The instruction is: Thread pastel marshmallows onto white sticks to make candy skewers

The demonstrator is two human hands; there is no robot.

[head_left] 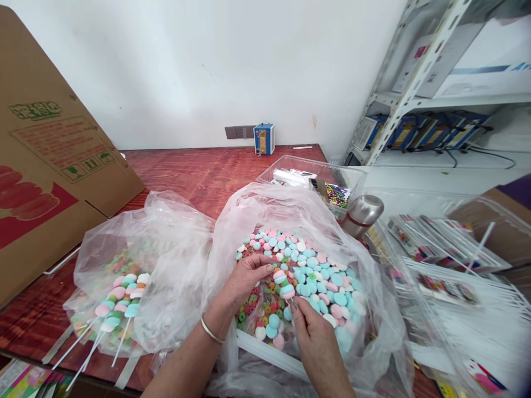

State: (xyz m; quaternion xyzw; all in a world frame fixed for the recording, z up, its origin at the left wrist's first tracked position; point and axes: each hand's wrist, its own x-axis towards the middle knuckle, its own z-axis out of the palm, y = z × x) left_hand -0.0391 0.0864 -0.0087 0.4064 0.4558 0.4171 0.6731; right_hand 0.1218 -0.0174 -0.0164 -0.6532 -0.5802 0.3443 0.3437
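Note:
My left hand [248,275], with a silver bangle on its wrist, pinches a pink and blue candy piece at the top of a short candy stack [284,283]. My right hand [311,326] grips the bottom of that stack from below, fingers closed on its stick. Both hands work over an open plastic bag of loose candies [319,276] in pastel blue, pink and white, with small coloured rings mixed in. To the left a second plastic bag [124,260] holds finished candy skewers [118,309] on white sticks.
A large cardboard box [50,166] leans at the left on the red wooden table [199,171]. A clear plastic tray [315,177] and a steel flask [362,213] sit behind the bag. Clear bins of packets and white sticks [456,260] fill the right; metal shelving [415,72] stands beyond.

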